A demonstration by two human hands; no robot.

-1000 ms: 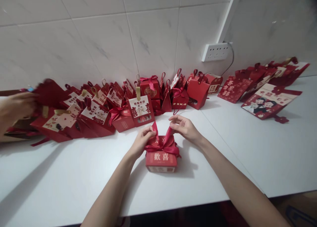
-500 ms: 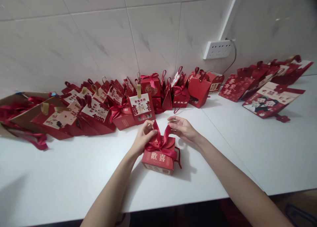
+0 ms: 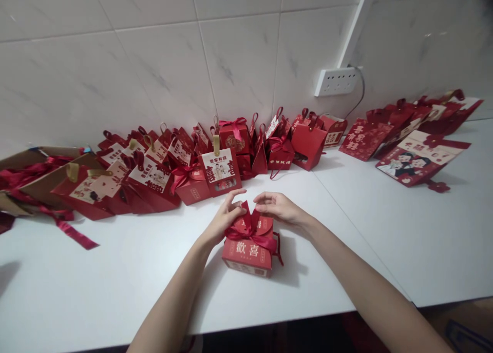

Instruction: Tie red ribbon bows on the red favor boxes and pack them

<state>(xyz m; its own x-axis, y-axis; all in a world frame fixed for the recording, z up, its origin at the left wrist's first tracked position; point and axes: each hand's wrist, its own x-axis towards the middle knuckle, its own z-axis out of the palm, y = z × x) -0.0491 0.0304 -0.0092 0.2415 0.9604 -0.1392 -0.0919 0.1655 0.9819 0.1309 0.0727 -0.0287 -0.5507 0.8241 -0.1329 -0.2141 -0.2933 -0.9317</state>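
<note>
A red gift box (image 3: 246, 258) with gold characters rests on the white table in front of me. A shiny red ribbon (image 3: 252, 236) is tied across its top in a bow, and its two tails stand up in a V. My left hand (image 3: 225, 217) is at the left tail, thumb against it and index finger raised. On the other side, my right hand (image 3: 279, 208) pinches the end of the right tail between thumb and fingers. A dark red cord handle (image 3: 279, 249) sticks out at the box's right side.
Many red gift boxes (image 3: 192, 186) line the wall behind. To the left, an open cardboard box (image 3: 42, 168) holds red ribbons, one strip (image 3: 79, 235) trailing onto the table. More boxes (image 3: 419, 158) stand at the right, below a white power socket (image 3: 337, 82).
My hands have come down closer to the bow, and the ribbon tails stand nearer together. My left index finger has lifted. The view has shifted slightly.
</note>
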